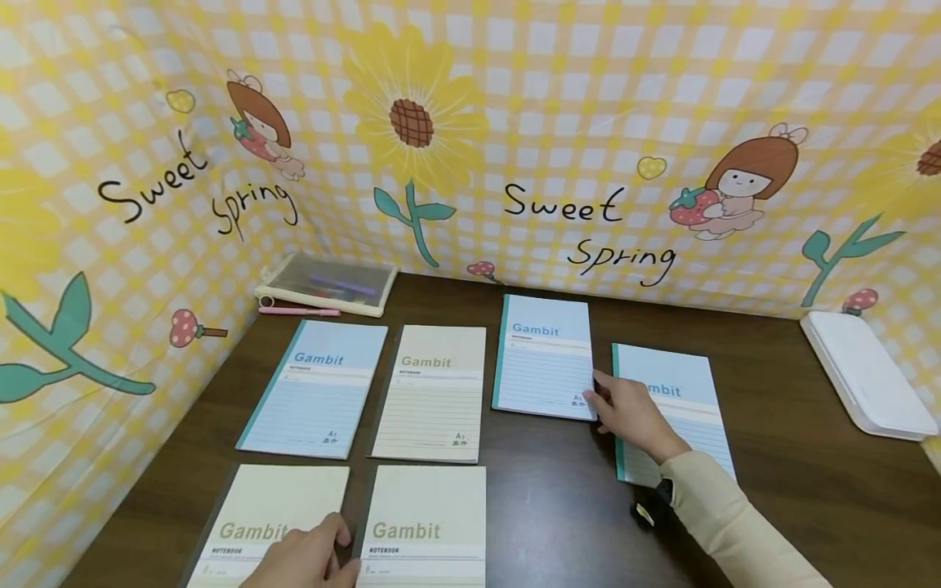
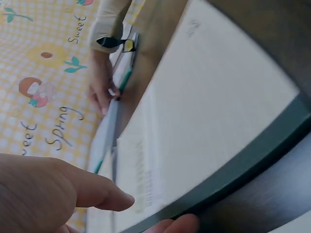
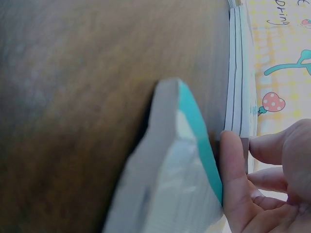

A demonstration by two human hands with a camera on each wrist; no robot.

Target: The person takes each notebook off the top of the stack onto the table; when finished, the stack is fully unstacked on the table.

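Note:
My right hand [image 1: 635,412] pinches the lower right edge of a blue notebook [image 1: 544,351] with a teal spine, lying at the back middle. In the right wrist view its fingers [image 3: 233,160] are at the page edges. Under that forearm lies another blue notebook [image 1: 680,429], partly covered by the hand and sleeve. My left hand [image 1: 305,559] is low in the head view, over a cream notebook [image 1: 294,494]. Its fingertips are right at the dark spine of the neighbouring cream notebook [image 1: 426,523]; in the left wrist view one finger [image 2: 114,196] overlaps that cover.
Behind the left hand lie a blue notebook [image 1: 316,388] and a cream notebook [image 1: 430,392]. Further back are a zip pouch [image 1: 323,282] and a pink pen [image 1: 301,311]. A white case [image 1: 867,371] is at the right. Checked cloth [image 1: 470,163] walls the table [image 1: 551,482].

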